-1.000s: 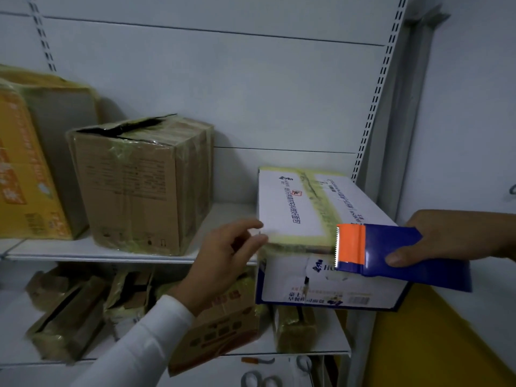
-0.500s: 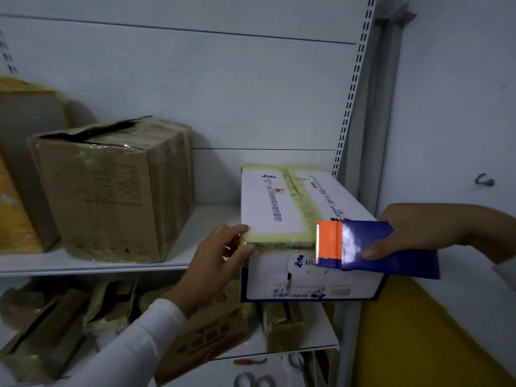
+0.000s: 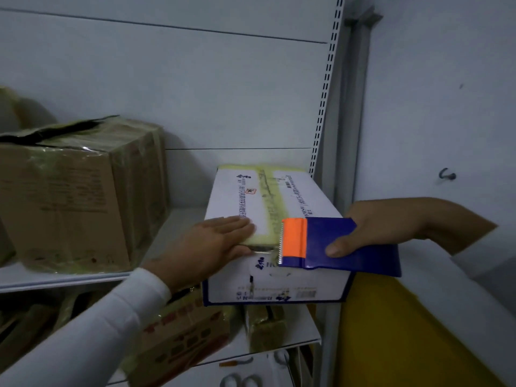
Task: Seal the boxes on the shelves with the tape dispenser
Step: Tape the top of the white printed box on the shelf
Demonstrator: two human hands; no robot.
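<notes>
A white printed box (image 3: pixel 282 199) sits at the right end of the shelf (image 3: pixel 181 227), overhanging its front edge, with yellowish tape down its top seam. My left hand (image 3: pixel 215 244) lies flat on the box's near top edge, fingers straight, pressing the tape there. My right hand (image 3: pixel 391 227) grips a blue tape dispenser (image 3: pixel 343 244) with an orange toothed cutter. The cutter sits at the box's front top edge, just right of my left fingertips.
A brown cardboard box (image 3: pixel 81 196) wrapped in tape, its top flap gaping, stands to the left on the same shelf. The lower shelf holds several taped boxes (image 3: pixel 178 339). A perforated upright (image 3: pixel 324 107) and a wall (image 3: pixel 446 107) with a hook bound the right side. Scissors (image 3: pixel 243 379) lie below.
My left hand went from pinching the box's front left corner to lying flat on its top edge. The view shifted right; the dispenser stays at the front edge.
</notes>
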